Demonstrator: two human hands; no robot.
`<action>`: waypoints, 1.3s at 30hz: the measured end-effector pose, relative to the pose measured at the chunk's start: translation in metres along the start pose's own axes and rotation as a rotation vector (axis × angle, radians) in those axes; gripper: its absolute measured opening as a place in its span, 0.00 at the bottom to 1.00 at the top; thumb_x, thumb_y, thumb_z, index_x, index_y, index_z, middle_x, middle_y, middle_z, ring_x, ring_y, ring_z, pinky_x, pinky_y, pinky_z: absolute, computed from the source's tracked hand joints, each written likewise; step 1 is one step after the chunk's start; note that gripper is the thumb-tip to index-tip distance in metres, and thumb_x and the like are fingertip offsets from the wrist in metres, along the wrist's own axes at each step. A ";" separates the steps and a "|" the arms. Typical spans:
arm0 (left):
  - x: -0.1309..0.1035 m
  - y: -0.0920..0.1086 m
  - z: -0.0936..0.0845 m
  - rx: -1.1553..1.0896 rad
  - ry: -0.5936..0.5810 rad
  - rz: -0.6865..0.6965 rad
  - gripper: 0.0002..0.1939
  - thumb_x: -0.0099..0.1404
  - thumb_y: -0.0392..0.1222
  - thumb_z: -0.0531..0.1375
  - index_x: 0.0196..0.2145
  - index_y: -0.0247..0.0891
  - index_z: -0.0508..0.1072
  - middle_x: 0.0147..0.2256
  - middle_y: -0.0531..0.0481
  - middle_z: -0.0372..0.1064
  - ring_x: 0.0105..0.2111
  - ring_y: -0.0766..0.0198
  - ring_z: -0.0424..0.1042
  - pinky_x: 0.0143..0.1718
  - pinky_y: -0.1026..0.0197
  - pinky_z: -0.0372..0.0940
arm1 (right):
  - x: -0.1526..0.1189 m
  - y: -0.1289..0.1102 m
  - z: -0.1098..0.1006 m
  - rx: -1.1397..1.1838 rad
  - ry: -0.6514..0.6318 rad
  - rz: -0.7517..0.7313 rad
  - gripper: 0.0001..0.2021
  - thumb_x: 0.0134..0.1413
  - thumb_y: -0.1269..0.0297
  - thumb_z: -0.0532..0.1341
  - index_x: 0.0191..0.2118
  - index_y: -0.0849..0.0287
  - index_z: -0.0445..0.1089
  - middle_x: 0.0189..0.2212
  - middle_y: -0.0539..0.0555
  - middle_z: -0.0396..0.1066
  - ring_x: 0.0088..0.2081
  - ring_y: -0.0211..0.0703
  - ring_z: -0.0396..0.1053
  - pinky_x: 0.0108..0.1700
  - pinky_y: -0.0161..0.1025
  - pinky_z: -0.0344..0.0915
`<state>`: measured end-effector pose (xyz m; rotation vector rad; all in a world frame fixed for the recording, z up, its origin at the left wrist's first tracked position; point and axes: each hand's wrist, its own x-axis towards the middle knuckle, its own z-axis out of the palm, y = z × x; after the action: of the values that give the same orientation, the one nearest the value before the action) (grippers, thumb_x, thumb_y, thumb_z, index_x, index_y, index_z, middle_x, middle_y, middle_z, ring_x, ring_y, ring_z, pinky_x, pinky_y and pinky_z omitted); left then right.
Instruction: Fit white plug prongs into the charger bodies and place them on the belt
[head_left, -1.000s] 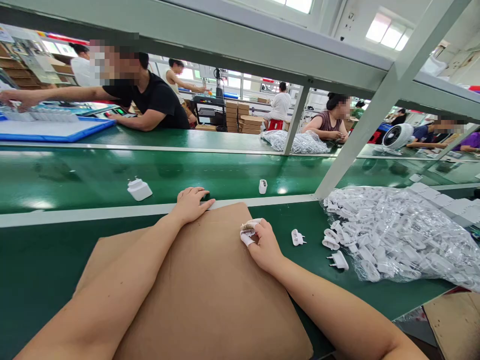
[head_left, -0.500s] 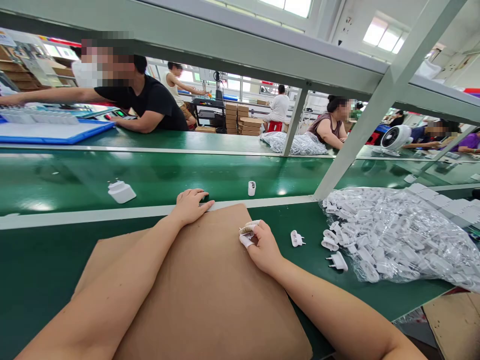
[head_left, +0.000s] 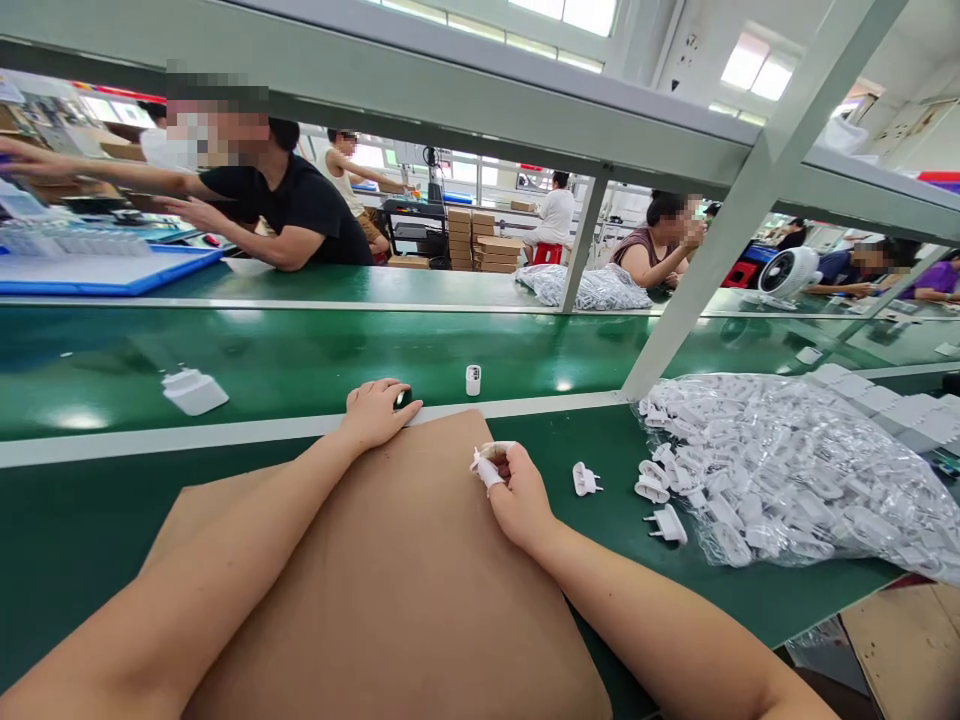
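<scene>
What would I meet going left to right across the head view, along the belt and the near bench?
White charger, left hand, right hand, lone plug, bag of plugs.

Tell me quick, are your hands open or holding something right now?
Left hand: open, lying over the pale strip.
Right hand: curled, with white covers on fingers; whether it's holding something can't be told.

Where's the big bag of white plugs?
In the head view, the bag of plugs lies on the green table at the right, past your right arm, by the slanted post.
</scene>
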<state>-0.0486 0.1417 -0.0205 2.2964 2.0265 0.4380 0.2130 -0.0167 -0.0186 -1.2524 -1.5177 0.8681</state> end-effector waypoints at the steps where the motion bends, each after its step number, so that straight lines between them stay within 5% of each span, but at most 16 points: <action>1: 0.004 0.004 0.000 0.003 -0.009 -0.001 0.33 0.70 0.61 0.52 0.62 0.38 0.72 0.65 0.40 0.64 0.65 0.41 0.60 0.65 0.41 0.55 | 0.000 0.000 0.000 0.008 0.004 0.027 0.07 0.65 0.60 0.59 0.46 0.53 0.69 0.45 0.54 0.76 0.44 0.46 0.75 0.45 0.45 0.73; 9: 0.057 0.076 0.008 -0.276 -0.042 0.018 0.48 0.59 0.65 0.66 0.68 0.35 0.63 0.67 0.34 0.61 0.68 0.36 0.56 0.67 0.42 0.52 | 0.000 -0.007 -0.004 -0.049 0.010 0.031 0.09 0.63 0.55 0.61 0.43 0.53 0.67 0.40 0.53 0.75 0.39 0.45 0.73 0.42 0.44 0.71; 12: 0.075 0.092 0.017 -0.429 -0.027 -0.076 0.36 0.57 0.54 0.70 0.59 0.35 0.71 0.60 0.33 0.68 0.62 0.38 0.64 0.63 0.45 0.59 | -0.001 -0.009 -0.004 -0.014 0.006 0.024 0.09 0.63 0.55 0.61 0.42 0.53 0.67 0.39 0.52 0.75 0.38 0.44 0.73 0.42 0.44 0.70; 16: 0.076 0.088 0.020 -0.516 0.038 -0.110 0.21 0.64 0.40 0.63 0.54 0.35 0.73 0.50 0.37 0.74 0.51 0.49 0.72 0.55 0.51 0.65 | -0.001 -0.006 -0.003 0.122 0.057 0.038 0.11 0.63 0.53 0.62 0.43 0.54 0.66 0.38 0.53 0.76 0.37 0.44 0.73 0.42 0.44 0.70; 21: 0.029 0.073 0.000 -0.652 0.023 -0.037 0.22 0.64 0.41 0.62 0.57 0.39 0.69 0.42 0.48 0.77 0.39 0.59 0.74 0.45 0.58 0.68 | 0.007 -0.007 -0.003 0.408 0.145 0.068 0.16 0.57 0.50 0.67 0.41 0.54 0.65 0.41 0.55 0.76 0.39 0.43 0.74 0.43 0.43 0.70; 27: -0.082 0.074 -0.025 -0.869 -0.133 0.077 0.26 0.63 0.48 0.63 0.57 0.42 0.68 0.42 0.50 0.78 0.38 0.58 0.75 0.44 0.56 0.69 | 0.012 -0.020 -0.007 0.586 0.033 0.181 0.21 0.43 0.53 0.77 0.38 0.54 0.70 0.37 0.52 0.78 0.37 0.42 0.74 0.40 0.40 0.69; 30: -0.125 0.083 -0.027 -0.895 -0.191 0.160 0.28 0.64 0.48 0.63 0.61 0.43 0.67 0.44 0.48 0.78 0.42 0.56 0.76 0.49 0.52 0.69 | 0.012 -0.021 -0.009 0.648 -0.003 0.205 0.21 0.45 0.48 0.76 0.39 0.55 0.74 0.36 0.51 0.78 0.38 0.43 0.74 0.46 0.44 0.71; 35: -0.145 0.081 -0.029 -0.811 -0.127 0.210 0.45 0.52 0.55 0.73 0.64 0.41 0.64 0.58 0.39 0.69 0.56 0.45 0.69 0.55 0.46 0.67 | 0.009 -0.020 -0.010 0.569 0.010 0.180 0.21 0.39 0.55 0.79 0.39 0.55 0.75 0.38 0.51 0.78 0.41 0.43 0.75 0.52 0.46 0.71; 39: -0.142 0.075 -0.035 -0.784 -0.210 0.215 0.23 0.57 0.57 0.69 0.44 0.39 0.76 0.43 0.44 0.74 0.43 0.51 0.73 0.44 0.52 0.69 | 0.007 -0.024 -0.010 0.531 0.041 0.149 0.29 0.37 0.60 0.79 0.47 0.54 0.72 0.36 0.49 0.77 0.39 0.42 0.75 0.51 0.46 0.73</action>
<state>0.0010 -0.0131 0.0039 1.9401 1.1995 0.7878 0.2148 -0.0159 0.0085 -0.9853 -1.0688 1.2374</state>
